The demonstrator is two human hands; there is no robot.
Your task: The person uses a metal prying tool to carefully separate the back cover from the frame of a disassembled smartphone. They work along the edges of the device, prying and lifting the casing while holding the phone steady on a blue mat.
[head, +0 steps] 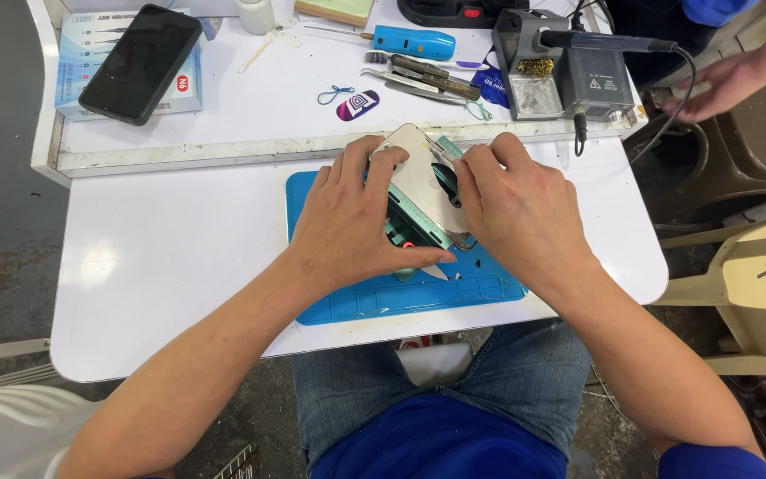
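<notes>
A black phone lies on a box at far left. On the blue mat, the left hand presses down on an opened phone, covering much of it. The right hand grips its lifted back panel; the tool under its fingers is mostly hidden. Another person's hand reaches in, cut off at right.

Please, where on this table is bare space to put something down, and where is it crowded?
Free: the white table left of the blue mat, below the raised shelf edge, and a smaller strip right of the mat. Crowded: the mat, where left hand and right hand hold an opened phone, and the tool-covered shelf.
</notes>
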